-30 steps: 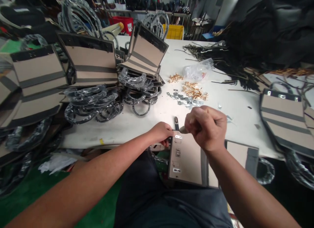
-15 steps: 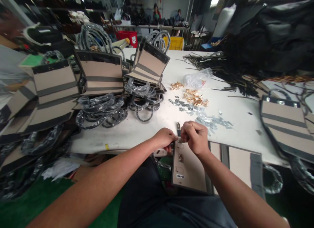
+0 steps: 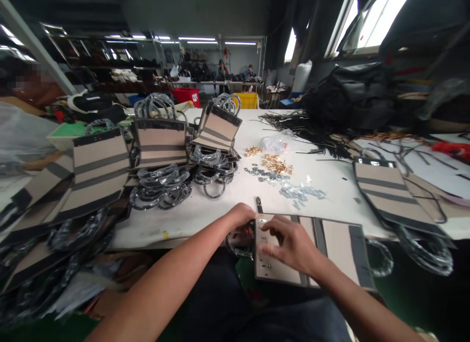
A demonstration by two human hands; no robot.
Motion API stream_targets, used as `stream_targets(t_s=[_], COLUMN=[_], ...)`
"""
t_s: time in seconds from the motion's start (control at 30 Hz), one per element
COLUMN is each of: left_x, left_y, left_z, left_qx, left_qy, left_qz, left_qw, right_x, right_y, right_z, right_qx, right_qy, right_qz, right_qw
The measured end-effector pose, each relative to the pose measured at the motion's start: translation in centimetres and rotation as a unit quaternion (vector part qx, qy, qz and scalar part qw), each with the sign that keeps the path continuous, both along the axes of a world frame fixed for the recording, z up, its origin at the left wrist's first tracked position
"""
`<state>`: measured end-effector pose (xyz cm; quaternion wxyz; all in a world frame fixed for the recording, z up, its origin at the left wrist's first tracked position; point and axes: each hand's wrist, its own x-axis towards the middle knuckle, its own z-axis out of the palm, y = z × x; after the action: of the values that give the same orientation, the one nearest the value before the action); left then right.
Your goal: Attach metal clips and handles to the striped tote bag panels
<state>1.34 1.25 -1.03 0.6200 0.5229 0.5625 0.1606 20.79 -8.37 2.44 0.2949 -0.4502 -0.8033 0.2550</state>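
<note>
A beige handbag panel (image 3: 341, 244) with dark grey strips lies in front of me, across the table's front edge. My left hand (image 3: 242, 217) is closed on its upper left edge, the fingertips partly hidden. Over the panel's left part is my right hand (image 3: 290, 238), thumb and fingers apart, with nothing visible between them. Small metal plates sit along that part, one metal plate (image 3: 266, 266) below my right thumb. A dark strap with a metal fitting (image 3: 258, 203) sticks out past the panel's top. A plastic-wrapped handle (image 3: 237, 249) hangs under my left hand.
Stacked bag panels (image 3: 101, 160) with wrapped handles (image 3: 161, 180) fill the left side. Beyond my hands lie gold-coloured rivets (image 3: 277, 164) and flat metal pieces (image 3: 299, 191), near a clear plastic bag (image 3: 275, 142). Black cords (image 3: 316, 136) and another bag panel (image 3: 382, 185) are rightward.
My right hand has opened from a closed grip at the panel's top edge and moved down over the panel. My left hand stays at the edge. The head view has tilted up.
</note>
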Motion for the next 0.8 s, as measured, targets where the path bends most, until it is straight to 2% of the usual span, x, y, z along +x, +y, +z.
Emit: stream_targets(t_s=[0.1,0.17,0.2,0.27,0.37,0.43,0.5,0.57,0.67,0.73,0.8], left_x=[-0.1,-0.3,-0.5,-1.0,-2.2,-3.1,-3.8,-4.3,-4.6,-4.6,-4.6], left_y=[-0.5,-0.8,-1.0,-1.4,-2.2,-3.0,-4.2,-5.8,-8.7,-10.5,-11.8], left_z=[0.6,1.5,2.1,3.7,6.7,9.0,11.4,13.8,16.5,17.5,18.0], left_qx=[-0.023,-0.038,-0.042,-0.04,0.009,0.075,0.148,0.193,0.191,0.176,0.166], left_qy=[-0.021,-0.035,-0.043,-0.055,-0.071,-0.078,-0.11,-0.188,-0.302,-0.337,-0.352], left_qz=[-0.01,-0.027,-0.037,-0.06,-0.064,-0.037,-0.007,0.018,0.032,0.016,0.003], left_qw=[0.999,0.998,0.997,0.996,0.995,0.993,0.983,0.963,0.934,0.925,0.921], right_x=[1.6,2.5,3.0,3.9,5.6,6.8,7.6,7.8,6.5,5.1,3.9], right_y=[-5.2,-7.5,-8.1,-8.5,-7.7,-7.0,-6.3,-5.6,-4.4,-3.8,-3.5], right_z=[-3.2,-4.5,-4.4,-2.2,4.5,9.0,11.9,13.1,12.7,12.2,12.0], right_qx=[0.054,0.059,0.06,0.049,-0.029,-0.116,-0.173,-0.198,-0.222,-0.235,-0.234], right_qy=[-0.161,-0.188,-0.171,-0.087,0.094,0.207,0.305,0.384,0.48,0.527,0.548], right_qz=[-0.003,-0.02,-0.02,-0.007,-0.006,-0.023,-0.026,-0.022,-0.022,-0.025,-0.026], right_qw=[0.985,0.98,0.983,0.995,0.995,0.971,0.936,0.901,0.848,0.816,0.803])
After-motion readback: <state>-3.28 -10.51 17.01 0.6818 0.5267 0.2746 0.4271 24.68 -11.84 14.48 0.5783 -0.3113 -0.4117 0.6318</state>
